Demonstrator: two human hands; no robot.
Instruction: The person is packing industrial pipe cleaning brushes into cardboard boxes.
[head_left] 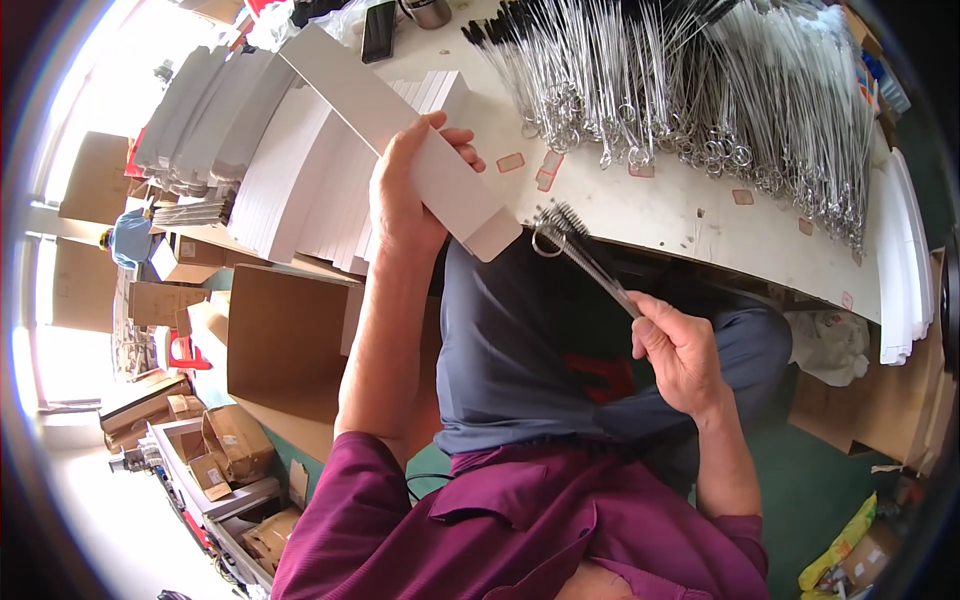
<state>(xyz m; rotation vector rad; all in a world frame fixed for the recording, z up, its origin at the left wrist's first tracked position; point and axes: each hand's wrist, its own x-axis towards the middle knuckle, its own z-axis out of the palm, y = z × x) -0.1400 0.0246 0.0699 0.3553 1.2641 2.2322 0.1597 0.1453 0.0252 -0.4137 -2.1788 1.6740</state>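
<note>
My left hand (408,188) is closed around a long, narrow white box (440,180), which slants from upper left down to the right over the table edge. The flap at the box's lower end looks folded out. Between the thumb and fingers of my right hand (678,345) is a small bundle of wire brushes (590,262). Dark bristles and a wire ring show at the bundle's far end, close to the box but apart from it. How many brushes are in the bundle I cannot tell.
Many wire brushes with ring ends (650,100) cover the back of the table (640,205). Stacked white boxes (290,170) stand at the left, with an open cardboard carton (280,340) below. A phone (379,32) and a metal cup (428,12) lie at the back. White sheets (905,260) lean at right.
</note>
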